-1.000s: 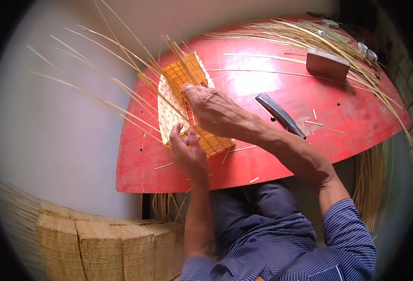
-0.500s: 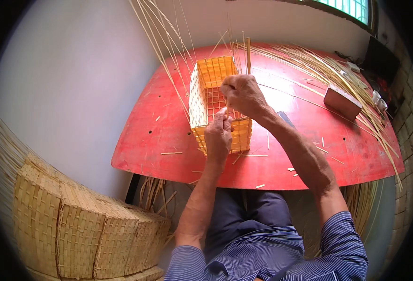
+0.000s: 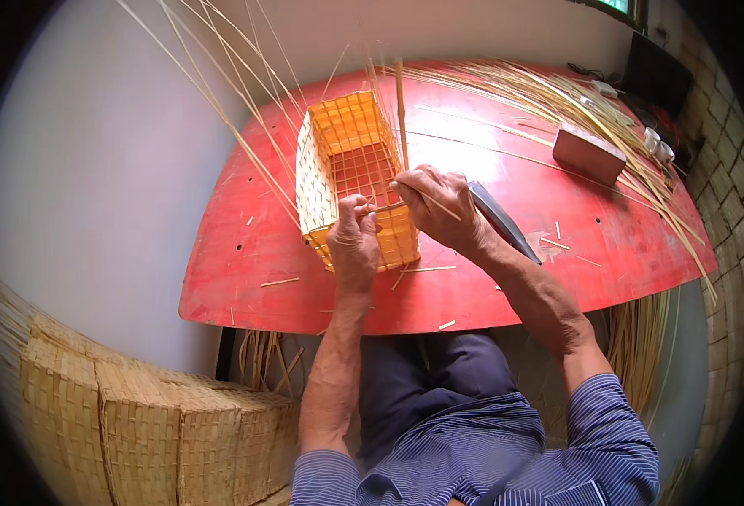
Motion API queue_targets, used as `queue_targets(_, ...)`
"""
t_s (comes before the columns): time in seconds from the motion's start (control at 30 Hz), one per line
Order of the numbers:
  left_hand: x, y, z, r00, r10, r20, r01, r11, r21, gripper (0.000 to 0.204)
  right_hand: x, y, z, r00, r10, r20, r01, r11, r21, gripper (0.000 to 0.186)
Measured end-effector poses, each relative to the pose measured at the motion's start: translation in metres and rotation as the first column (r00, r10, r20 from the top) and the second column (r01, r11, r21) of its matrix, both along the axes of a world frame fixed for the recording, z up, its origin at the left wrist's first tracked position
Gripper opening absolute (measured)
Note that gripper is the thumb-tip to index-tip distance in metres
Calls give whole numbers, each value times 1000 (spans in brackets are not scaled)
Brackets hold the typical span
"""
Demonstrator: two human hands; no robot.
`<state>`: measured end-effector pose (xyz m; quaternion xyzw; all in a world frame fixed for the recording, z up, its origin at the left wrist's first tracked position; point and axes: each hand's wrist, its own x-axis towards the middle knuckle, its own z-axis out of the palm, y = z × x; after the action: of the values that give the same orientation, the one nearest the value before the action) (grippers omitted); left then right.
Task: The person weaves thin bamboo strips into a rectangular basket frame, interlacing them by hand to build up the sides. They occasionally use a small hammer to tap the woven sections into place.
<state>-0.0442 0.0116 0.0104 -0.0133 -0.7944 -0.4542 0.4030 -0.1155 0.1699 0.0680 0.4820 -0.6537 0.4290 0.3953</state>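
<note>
A rectangular open-topped basket [image 3: 313, 181] of woven bamboo strips stands on the red table, its lattice bottom showing the red through. At its near rim my left hand [image 3: 355, 249] is closed, with thumb and fingers pinched at the top edge. My right hand [image 3: 441, 207] is closed just right of it, above the near right corner. A thin bamboo strip [image 3: 439, 207] runs out across the back of its fingers. Behind this hand a thicker bamboo stick [image 3: 401, 118] rises upright; whether the hand touches it is hidden. Long loose strips [image 3: 245, 139] fan up from the basket's left side.
Right of my right hand lies a dark flat-bladed tool [image 3: 503, 223]. A brown block [image 3: 589, 155] sits on long bamboo strips [image 3: 549, 105] along the table's [image 3: 245, 270] far right. Short offcuts are scattered about. Woven baskets [image 3: 144, 430] stand at lower left, by the wall.
My right hand has come down and turned, and the thin strip now shows across it. The dark tool is more exposed. The whole view has shifted, moving the scene up and left.
</note>
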Motion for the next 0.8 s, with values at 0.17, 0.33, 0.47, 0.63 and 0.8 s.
queue_targets(0.17,4,-1,6,998,-61,11,60,996,62,14,-14,12,-31,960,-107,258,119,992,-32,10)
queue_targets(0.33,4,-1,6,999,-54,3,54,998,19,10,-13,16,-39,669,98,736,10,990,-140,15)
queue_targets(0.47,12,-2,14,999,-27,34,29,998,-61,7,-4,13,-40,516,239,822,-23,964,-266,18)
queue_targets(0.63,8,-2,27,993,111,41,-93,946,-312,10,-12,14,-55,276,518,809,-102,853,-512,18)
queue_targets(0.8,20,44,53,980,151,-127,-196,828,-526,23,-12,14,-55,146,626,766,-107,780,-617,17)
